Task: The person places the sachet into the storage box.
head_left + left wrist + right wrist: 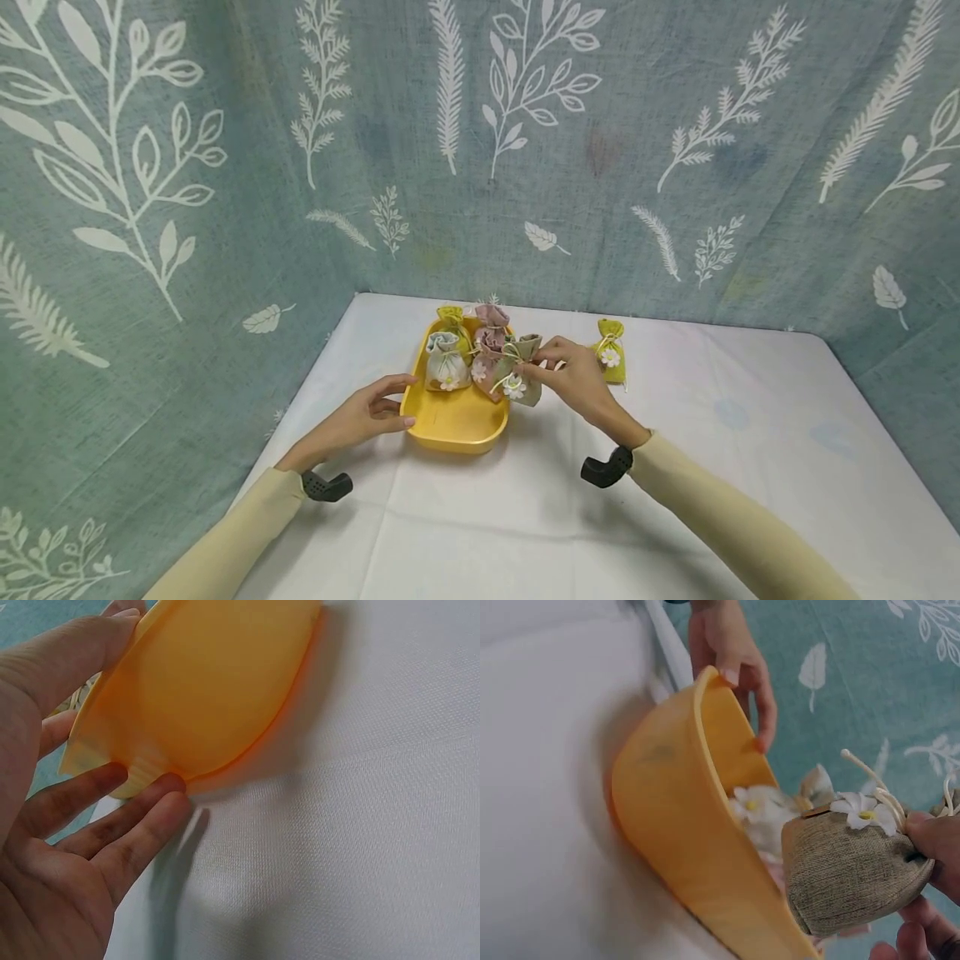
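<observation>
My left hand (pixel 367 414) grips the left rim of a yellow plastic tray (pixel 453 418), some fingers lying against its outer wall (pixel 225 682) in the left wrist view. With thumb and fingertips my right hand (pixel 581 379) pinches the gathered neck of a grey-brown drawstring pouch (pixel 528 392). That pouch, trimmed with a white flower (pixel 864 812), hangs at the tray's right rim. Inside the tray stand a whitish pouch (pixel 446 369), a yellow-green pouch (pixel 452 317) and two pink pouches (pixel 492 316), one partly hidden behind the grey-brown pouch.
Another yellow-green pouch (pixel 615 367) with a white flower lies on the white tablecloth (pixel 720 433), just beyond my right hand. A grey-green curtain (pixel 600 225) with a white leaf print borders the table at the back and left.
</observation>
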### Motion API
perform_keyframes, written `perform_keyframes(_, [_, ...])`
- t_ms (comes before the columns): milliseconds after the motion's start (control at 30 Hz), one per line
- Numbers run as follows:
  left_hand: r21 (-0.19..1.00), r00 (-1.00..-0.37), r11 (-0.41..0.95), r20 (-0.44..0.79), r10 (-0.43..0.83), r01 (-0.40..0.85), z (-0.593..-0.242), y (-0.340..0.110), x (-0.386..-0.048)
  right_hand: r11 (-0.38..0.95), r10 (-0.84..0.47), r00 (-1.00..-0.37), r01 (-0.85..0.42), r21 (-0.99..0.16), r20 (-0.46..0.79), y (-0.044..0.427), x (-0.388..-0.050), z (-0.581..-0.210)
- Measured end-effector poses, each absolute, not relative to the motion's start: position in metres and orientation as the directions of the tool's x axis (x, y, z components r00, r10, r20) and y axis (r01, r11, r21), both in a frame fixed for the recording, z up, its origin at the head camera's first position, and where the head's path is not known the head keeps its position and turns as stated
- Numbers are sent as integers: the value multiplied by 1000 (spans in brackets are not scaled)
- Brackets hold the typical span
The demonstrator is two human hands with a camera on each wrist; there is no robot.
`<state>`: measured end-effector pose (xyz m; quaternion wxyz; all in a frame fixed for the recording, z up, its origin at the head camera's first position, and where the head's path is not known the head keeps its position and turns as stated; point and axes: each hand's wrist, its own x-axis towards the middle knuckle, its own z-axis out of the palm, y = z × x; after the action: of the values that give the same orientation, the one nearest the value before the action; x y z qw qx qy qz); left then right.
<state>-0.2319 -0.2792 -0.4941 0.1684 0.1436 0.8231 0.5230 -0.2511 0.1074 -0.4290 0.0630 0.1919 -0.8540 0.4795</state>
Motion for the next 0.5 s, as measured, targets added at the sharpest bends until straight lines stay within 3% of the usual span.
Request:
perform_keyframes(300, [915,-904,401,-135,406,44,-491,-277,-234,446,-375,-877,-454,-772,299,69,-255,-427])
perform_keyframes(500, [920,-897,389,-128,424,53,-490,-278,-233,436,-541,-800,-530,-727,258,42,-257,-434])
